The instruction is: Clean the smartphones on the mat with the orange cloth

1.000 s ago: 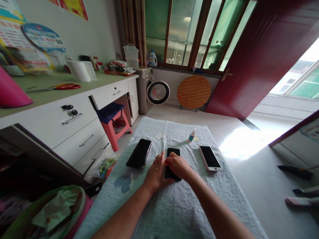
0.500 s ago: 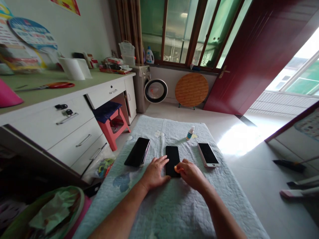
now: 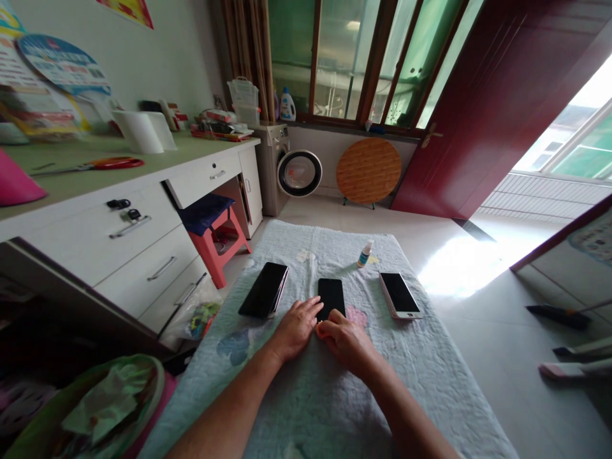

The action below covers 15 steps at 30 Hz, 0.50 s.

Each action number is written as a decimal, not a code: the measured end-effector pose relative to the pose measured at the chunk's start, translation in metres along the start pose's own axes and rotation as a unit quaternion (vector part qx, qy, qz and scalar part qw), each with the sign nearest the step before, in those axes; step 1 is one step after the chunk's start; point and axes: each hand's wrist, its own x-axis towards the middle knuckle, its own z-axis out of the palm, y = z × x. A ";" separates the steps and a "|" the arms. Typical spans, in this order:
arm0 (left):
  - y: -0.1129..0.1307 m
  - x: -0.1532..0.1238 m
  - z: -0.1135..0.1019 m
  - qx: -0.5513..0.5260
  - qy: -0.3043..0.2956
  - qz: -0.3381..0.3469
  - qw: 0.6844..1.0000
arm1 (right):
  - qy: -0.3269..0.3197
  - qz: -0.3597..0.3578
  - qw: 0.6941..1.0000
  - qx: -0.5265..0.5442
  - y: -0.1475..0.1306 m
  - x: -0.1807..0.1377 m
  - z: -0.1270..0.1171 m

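1. Left grip (image 3: 295, 326): palm down on the quilted mat (image 3: 335, 401), fingers straight and slightly spread, holding nothing. Fingertips reach the near-left corner of the middle phone (image 3: 331, 294).
2. Right grip (image 3: 345, 338): fingers bunched tog., tips pressed down at the phone's near end, just beside the left grip's fingertips. It pinches a tiny orange speck (image 3: 317, 329) between the tips; too small to tell what it is.
3. Middle phone: black, screen dark, flat on the mat, directly ahead of both grips. Its near end is hidden under the fingers.
4. Left phone (image 3: 264, 290): black, flat on the mat, ahead and to the left of the left grip, not touching it.
5. White-edged phone (image 3: 400, 294): ahead and to the right of the right grip, well apart from it.
6. Small spray bottle (image 3: 364, 254): upright, beyond the middle phone, further from the grips than any phone.
7. Red stool (image 3: 213, 239): off the mat, far left of the left grip.
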 end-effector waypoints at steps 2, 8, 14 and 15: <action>-0.001 0.000 0.001 0.001 0.007 0.005 1.000 | -0.009 0.012 1.000 -0.004 0.002 -0.002 -0.005; -0.002 -0.001 0.002 0.004 0.016 0.014 1.000 | -0.014 0.046 0.999 0.003 0.017 -0.010 -0.021; 0.004 -0.004 -0.004 0.006 -0.003 0.018 1.000 | -0.007 0.060 0.997 0.041 0.032 -0.013 -0.019; 0.004 -0.004 -0.005 0.004 -0.003 0.018 1.000 | -0.001 0.058 0.998 0.039 0.032 -0.012 -0.018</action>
